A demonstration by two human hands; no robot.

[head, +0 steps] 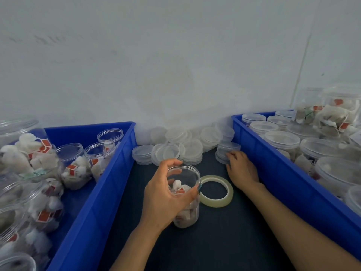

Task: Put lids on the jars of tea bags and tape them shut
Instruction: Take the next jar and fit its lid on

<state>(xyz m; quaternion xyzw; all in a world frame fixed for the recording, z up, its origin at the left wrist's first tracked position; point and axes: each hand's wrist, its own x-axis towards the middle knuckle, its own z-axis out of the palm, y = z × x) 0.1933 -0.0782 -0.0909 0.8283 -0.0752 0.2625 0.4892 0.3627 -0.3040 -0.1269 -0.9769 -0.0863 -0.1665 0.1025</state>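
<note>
Two grips are over the dark bench (pixel 224 241). The left grip (pixel 164 198) is clamped on an open jar (pixel 188 214), thumb on its near side and fingers curled over the far rim. The jar stands upright on the bench with no lid, and tea bags (pixel 178 187) with red tags lie inside it.

Just right of that grip lies a roll of clear tape (pixel 216 203), flat on the bench and touching or nearly touching the jar, between the two grips.

The right grip (pixel 242 170) lies palm down, its fingers bent against a short stack of lids (pixel 224 148) just ahead of it. Whether it pinches a lid or only touches the stack, I cannot tell.

Beyond both grips, a loose heap of lids (pixel 181 145) lies along the foot of the wall (pixel 175 75).

Left of the left grip is a blue bin (pixel 109 173) holding open jars of tea bags (pixel 76 169). Right of the right grip a second blue bin (pixel 273 167) holds lidded jars (pixel 281 139), some stacked on others.
</note>
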